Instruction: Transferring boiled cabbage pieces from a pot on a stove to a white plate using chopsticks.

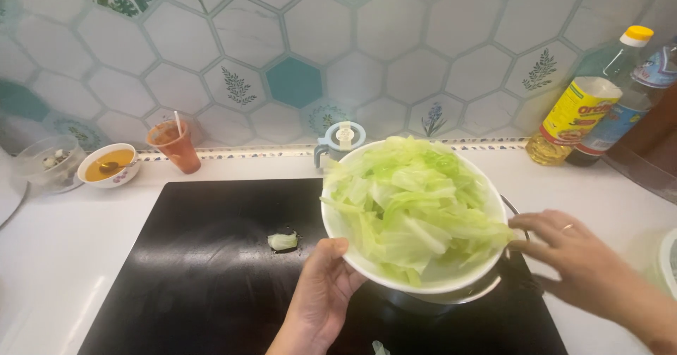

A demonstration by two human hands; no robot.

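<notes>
My left hand point(319, 295) grips the near rim of a white bowl point(430, 282) heaped with pale green chopped cabbage point(412, 210), holding it tilted above a metal pot point(458, 300) that is mostly hidden beneath it. My right hand point(571, 253) rests at the bowl's right side, fingers touching the cabbage and the pot's edge. The pot stands on a black cooktop point(204, 270). One loose cabbage piece point(283, 241) lies on the cooktop left of the bowl, and another scrap point(379, 348) at the bottom edge.
Along the tiled wall stand a small bowl of yellow liquid with a spoon point(108, 164), a clear container point(49, 161), an orange cup with a straw point(176, 145), a lidded light-blue jug point(340, 140), and two oil bottles point(582, 108) at the right.
</notes>
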